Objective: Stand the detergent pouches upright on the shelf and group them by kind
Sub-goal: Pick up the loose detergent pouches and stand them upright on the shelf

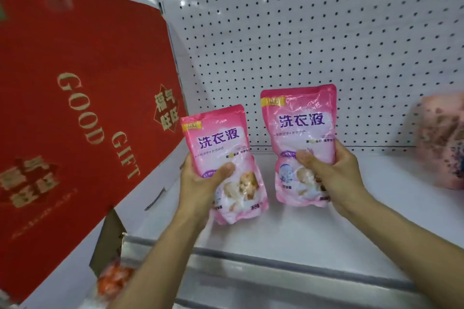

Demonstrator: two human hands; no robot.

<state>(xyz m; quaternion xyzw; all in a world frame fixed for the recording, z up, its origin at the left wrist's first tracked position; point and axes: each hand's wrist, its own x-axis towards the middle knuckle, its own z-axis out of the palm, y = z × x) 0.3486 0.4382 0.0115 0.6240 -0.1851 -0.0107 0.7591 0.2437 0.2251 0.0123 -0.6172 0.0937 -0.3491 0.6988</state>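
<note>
Both hands hold pink pouches upright at the shelf.
Left hand (200, 183) wraps the left pouch (223, 158), tilted slightly, above the shelf (326, 228); right hand (334, 173) clasps the right pouch (301, 133), its base near the shelf. Red box (75, 108) leans at left; blurred pinkish pack (442, 140) far right.

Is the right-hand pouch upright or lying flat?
Upright: the right pouch stands top edge up, label facing the camera, gripped low by the right hand. Whether its base touches the shelf is unclear.
</note>
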